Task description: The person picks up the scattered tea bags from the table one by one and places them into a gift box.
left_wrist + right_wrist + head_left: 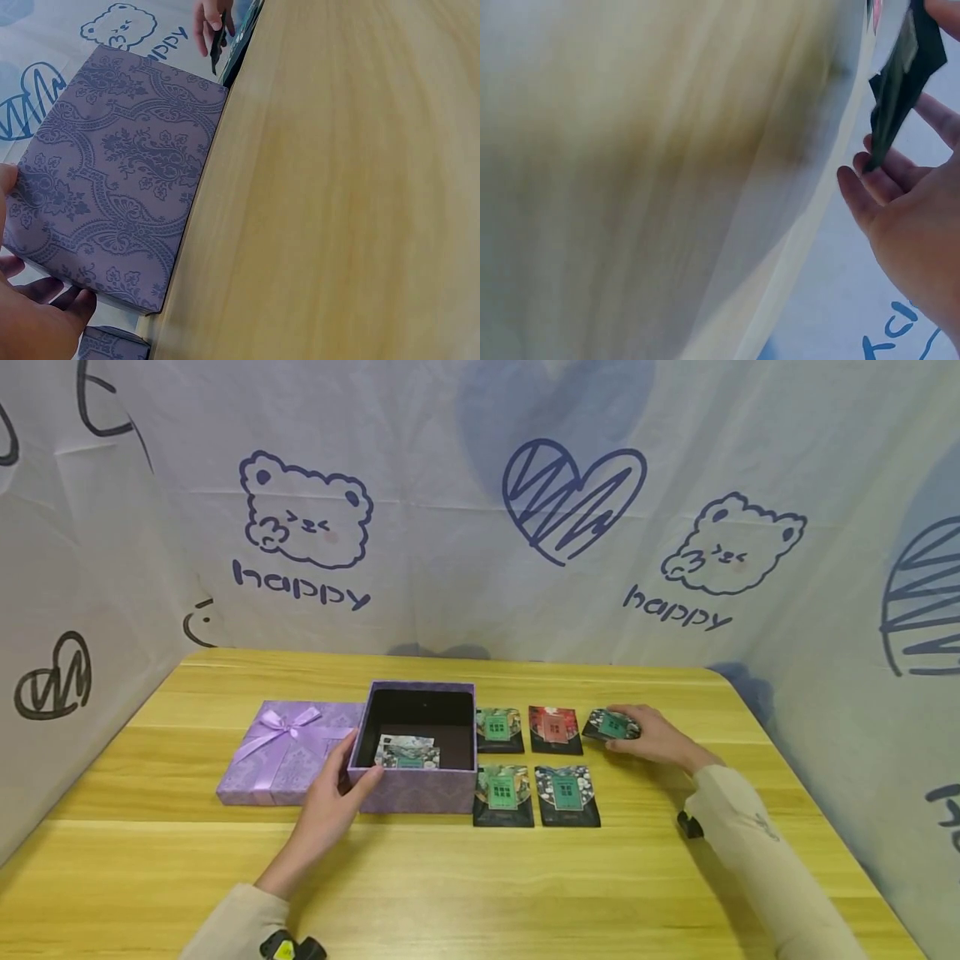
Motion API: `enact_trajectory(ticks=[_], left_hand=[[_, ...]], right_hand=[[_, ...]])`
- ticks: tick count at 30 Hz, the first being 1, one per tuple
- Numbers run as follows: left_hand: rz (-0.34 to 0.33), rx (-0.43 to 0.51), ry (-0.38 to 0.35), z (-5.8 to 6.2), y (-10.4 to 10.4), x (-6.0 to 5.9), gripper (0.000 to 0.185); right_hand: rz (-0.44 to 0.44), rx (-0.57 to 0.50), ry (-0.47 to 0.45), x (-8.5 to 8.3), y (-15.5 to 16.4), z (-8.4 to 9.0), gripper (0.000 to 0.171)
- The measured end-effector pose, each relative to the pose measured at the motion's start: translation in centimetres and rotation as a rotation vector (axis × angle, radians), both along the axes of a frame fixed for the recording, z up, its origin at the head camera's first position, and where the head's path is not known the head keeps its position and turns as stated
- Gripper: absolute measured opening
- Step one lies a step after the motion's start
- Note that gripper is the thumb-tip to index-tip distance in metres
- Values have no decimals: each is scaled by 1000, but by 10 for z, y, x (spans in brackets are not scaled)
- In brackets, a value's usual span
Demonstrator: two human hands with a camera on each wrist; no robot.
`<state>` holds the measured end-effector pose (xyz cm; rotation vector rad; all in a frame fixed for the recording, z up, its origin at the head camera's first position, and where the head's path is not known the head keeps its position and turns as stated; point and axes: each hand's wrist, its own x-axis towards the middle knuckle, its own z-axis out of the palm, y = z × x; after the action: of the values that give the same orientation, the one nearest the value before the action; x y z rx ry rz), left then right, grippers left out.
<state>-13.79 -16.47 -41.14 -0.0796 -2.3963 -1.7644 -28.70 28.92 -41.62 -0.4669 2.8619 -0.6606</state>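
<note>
A purple patterned gift box (418, 792) stands lidless, its dark inside facing up. My left hand (330, 797) grips its front left corner, thumb at the front rim and fingers along the side. In the left wrist view the fingers curl round the edge of the box (124, 180). Several sachets (408, 757) lie inside. Off to the right, my right hand (654, 739) pinches a dark sachet with a green label (611, 724) between thumb and fingers. In the right wrist view that sachet (906, 82) is tilted and held above the table surface.
The purple lid with a ribbon bow (258, 768) lies left of the box. Right of the box, flat on the wooden table (465, 893), are a red sachet (555, 730), a green sachet (502, 796), another green one (501, 731) and a teal-labelled one (567, 796).
</note>
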Motion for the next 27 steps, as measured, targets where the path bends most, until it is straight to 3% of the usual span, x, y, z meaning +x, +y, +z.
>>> enact_trajectory(ticks=[10,27], left_hand=[[6,-12,-14,2,0,1,65],[5,12,-16,-1,0,-1,65]], right_hand=[[-3,-47,48,9,-7,4,72],[111,-110,88,26,-31,13,71]])
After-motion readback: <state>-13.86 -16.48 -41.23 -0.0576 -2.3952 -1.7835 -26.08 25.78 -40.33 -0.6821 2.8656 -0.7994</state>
